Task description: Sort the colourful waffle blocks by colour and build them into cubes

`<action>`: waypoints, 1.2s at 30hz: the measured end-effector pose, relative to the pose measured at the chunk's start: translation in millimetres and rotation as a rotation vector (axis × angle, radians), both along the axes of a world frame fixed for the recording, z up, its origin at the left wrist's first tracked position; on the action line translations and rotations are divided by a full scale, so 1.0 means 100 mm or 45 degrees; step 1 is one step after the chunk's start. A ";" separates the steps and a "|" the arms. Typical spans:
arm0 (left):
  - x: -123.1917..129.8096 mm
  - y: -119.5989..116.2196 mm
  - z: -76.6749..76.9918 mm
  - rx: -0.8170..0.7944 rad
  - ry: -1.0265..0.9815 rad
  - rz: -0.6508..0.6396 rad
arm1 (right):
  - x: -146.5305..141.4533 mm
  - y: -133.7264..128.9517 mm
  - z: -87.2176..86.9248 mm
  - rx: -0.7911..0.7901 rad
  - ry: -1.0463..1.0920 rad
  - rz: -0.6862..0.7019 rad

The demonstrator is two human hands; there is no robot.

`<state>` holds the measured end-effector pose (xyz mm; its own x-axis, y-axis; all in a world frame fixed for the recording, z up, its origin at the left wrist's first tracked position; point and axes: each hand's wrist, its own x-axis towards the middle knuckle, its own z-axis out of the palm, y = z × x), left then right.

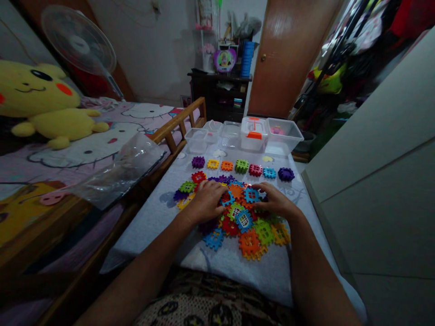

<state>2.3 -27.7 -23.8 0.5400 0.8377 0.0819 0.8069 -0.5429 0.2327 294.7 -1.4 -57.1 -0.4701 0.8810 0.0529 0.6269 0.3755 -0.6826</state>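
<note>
I have both hands over a heap of plastic lattice tiles [235, 211] in the middle of the cloth-covered table [152, 231], between its left and right edges and closer to the near edge than the far one. My left hand [207, 201] lies on the left part of the heap, its fingers curved and its thumb apart from them, with a small blue piece [227, 198] at the fingertips. My right hand [277, 201] reaches in from the right, thumb and fingers apart at the edge of a blue window tile [251, 195]. The light is dim and the tiles overlap, so I cannot tell whether either hand is clamped on anything.

Towards the near edge, an orange tile [249, 242], a green tile [263, 232] and a yellow tile [280, 234] lie at the heap's right front, and another blue tile [213, 238] at its left front. Beyond the heap, a row of seven colours runs across the table, from a purple piece [198, 162] on the left to a dark purple piece [286, 174] near the right edge. Along the far edge stand clear containers [196, 139], with an orange-clipped box [253, 138] among them. Beside the left edge is a wooden bed rail [176, 120].
</note>
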 end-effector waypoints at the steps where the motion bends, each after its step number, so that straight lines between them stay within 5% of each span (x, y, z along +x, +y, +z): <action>1: 0.00 0.00 -0.01 0.009 0.000 0.008 | -0.01 0.00 -0.01 0.020 -0.027 -0.002; 24: -0.06 0.08 -0.06 -0.125 -0.126 -0.033 | -0.07 -0.01 0.01 0.158 0.029 -0.075; 36: -0.01 0.04 -0.06 0.027 -0.092 -0.041 | -0.10 -0.02 -0.03 0.101 -0.095 -0.010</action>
<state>1.0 -23.4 -30.0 0.5584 0.8178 0.1389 0.7707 -0.5734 0.2779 284.4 -3.7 -59.9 -0.4686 0.8790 0.0875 0.6782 0.4215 -0.6020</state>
